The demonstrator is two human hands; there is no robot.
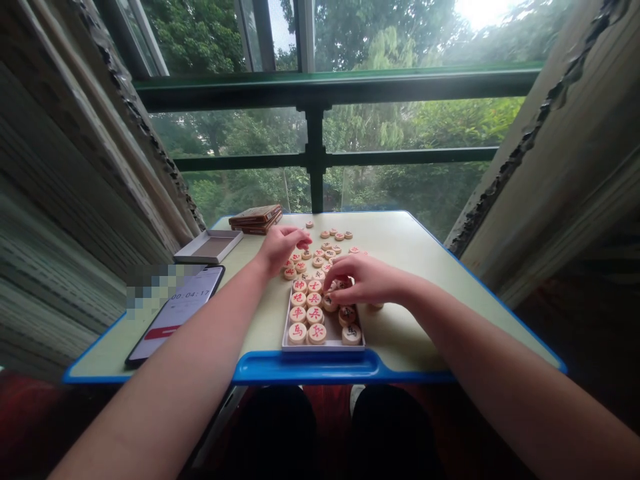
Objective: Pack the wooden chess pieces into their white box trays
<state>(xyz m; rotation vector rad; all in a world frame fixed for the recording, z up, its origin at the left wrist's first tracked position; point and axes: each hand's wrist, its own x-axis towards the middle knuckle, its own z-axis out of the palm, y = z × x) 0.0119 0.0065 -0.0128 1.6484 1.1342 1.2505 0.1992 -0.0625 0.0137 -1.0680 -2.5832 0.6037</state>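
Observation:
An open white box (325, 347) near the table's front edge holds round wooden xiangqi pieces (317, 333) with red or black characters, set in columns. My right hand (363, 277) reaches over the box from the right, its thumb and fingers closed around a black-marked xiangqi piece (330, 303) in the middle column. The hand covers part of the box's far right. Beyond the box lie several loose pieces (319, 262). Above their left side is my left hand (285, 248), fingers curled together; whether a piece is between them is hidden.
On the left lies a phone (175, 313) showing a timer. Behind it are a shallow box lid (209, 247) and a stack of brown flat boxes (255, 219). The pale table (415, 333) has a raised blue front lip (307, 367). Curtains and a railing surround it.

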